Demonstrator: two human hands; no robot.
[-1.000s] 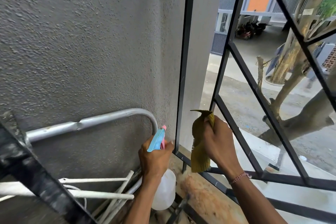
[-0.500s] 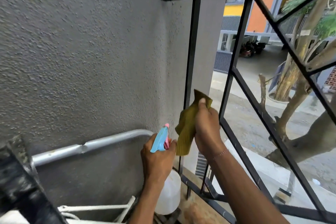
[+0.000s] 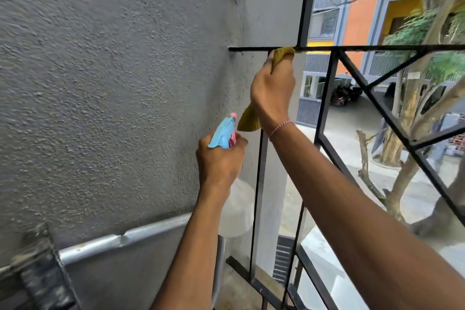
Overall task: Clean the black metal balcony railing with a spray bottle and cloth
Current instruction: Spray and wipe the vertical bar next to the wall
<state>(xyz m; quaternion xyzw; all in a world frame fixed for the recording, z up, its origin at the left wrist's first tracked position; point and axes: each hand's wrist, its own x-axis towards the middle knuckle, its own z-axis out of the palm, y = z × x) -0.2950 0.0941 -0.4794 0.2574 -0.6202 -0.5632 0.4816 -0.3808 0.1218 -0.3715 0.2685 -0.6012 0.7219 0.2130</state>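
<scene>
Head view: we see right hand gripping yellow cloth against railing crossbar, 12 o'clock; left hand clutches spray bottle.

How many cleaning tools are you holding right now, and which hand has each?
2. The spray bottle is gripped in the left hand, low beside the wall. The cloth is in the right hand, pressed against the railing's horizontal bar. None other visible.
</scene>
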